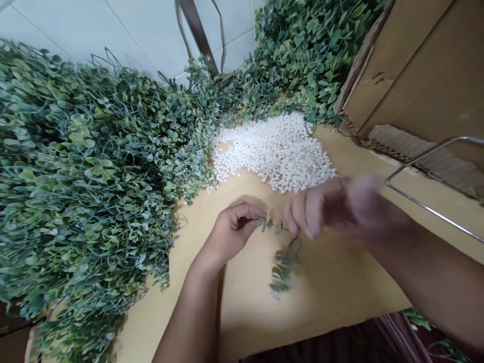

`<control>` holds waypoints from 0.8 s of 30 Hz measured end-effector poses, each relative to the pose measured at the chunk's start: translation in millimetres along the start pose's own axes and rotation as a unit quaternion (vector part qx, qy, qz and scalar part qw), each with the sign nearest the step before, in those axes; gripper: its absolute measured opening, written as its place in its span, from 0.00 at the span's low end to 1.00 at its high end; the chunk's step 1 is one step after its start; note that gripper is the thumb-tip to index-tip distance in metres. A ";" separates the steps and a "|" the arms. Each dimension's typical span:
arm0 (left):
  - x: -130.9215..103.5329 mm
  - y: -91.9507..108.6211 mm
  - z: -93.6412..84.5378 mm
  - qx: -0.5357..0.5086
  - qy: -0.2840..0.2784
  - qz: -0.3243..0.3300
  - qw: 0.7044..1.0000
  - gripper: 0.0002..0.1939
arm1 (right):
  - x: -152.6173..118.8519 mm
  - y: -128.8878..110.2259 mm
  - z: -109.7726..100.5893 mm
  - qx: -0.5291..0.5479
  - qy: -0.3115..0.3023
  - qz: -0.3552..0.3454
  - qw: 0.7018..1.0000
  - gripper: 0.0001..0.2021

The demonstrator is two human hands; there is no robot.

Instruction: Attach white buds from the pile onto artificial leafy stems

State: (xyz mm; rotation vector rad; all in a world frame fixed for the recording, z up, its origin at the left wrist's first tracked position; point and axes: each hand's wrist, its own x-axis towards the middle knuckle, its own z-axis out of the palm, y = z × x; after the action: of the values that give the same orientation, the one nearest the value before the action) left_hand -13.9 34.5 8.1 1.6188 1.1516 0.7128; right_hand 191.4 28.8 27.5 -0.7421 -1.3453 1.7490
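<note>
Between my hands is an artificial leaf sprig (282,272), its thin stem running across and its leafy end hanging down, slightly blurred. My left hand (239,227) pinches one end of it between thumb and fingertips. Over the stem's other side, my right hand (321,206) is smeared by motion with its fingers curled; whether it grips the stem is unclear. Just beyond the hands, small white beads (272,148) lie spread in a loose heap on the tan tabletop (249,317).
A big pile of artificial greenery (94,176) covers the left side, and more foliage (317,55) stands at the back. At right are a cardboard box (419,75) and a bent metal rod (427,206). A dark strip (198,35) leans against the tiled wall (143,30).
</note>
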 end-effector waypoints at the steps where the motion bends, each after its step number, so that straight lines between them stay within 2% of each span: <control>1: 0.1 2.0 1.2 -0.005 -0.002 0.007 1.000 0.04 | 2.4 3.5 0.9 -0.023 0.068 -0.003 0.997 0.27; 2: 0.1 4.0 3.1 -0.009 -0.003 0.015 1.000 0.05 | 5.1 8.4 3.1 -0.057 0.136 -0.006 0.989 0.21; 3: 0.1 5.8 5.4 -0.011 0.000 0.023 1.000 0.05 | 7.5 14.1 6.2 -0.099 0.179 -0.004 0.979 0.17; 4: 0.3 7.2 7.7 -0.011 0.009 0.032 0.999 0.06 | 9.5 20.0 9.7 -0.138 0.182 -0.001 0.974 0.14; 7: 1.2 9.4 13.4 -0.003 0.057 0.059 0.997 0.07 | 12.0 32.5 18.9 -0.219 0.114 0.016 0.969 0.09; 10: 2.8 10.9 15.5 0.006 0.095 0.062 0.993 0.07 | 11.5 34.0 21.3 -0.276 0.114 0.030 0.954 0.08; 15: 14.5 13.3 11.6 -0.058 0.064 0.022 0.996 0.06 | 11.1 28.4 16.5 -0.329 0.118 0.016 0.937 0.08; 17: 25.4 10.1 8.8 -0.076 0.078 0.008 0.994 0.07 | 11.2 28.0 15.1 -0.336 0.115 0.014 0.935 0.07; 20: 45.1 0.6 8.0 -0.004 0.155 0.011 0.988 0.07 | 11.0 29.6 14.3 -0.346 0.107 0.008 0.932 0.07; 24: 65.6 -7.5 16.9 0.193 0.153 0.036 0.968 0.06 | 10.7 31.0 13.6 -0.341 0.127 0.006 0.931 0.06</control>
State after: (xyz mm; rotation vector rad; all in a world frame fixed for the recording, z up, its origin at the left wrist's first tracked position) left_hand 22.8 89.2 -9.7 1.9275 1.5351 0.8437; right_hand 167.4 27.4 1.4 -1.3029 -1.7713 1.1163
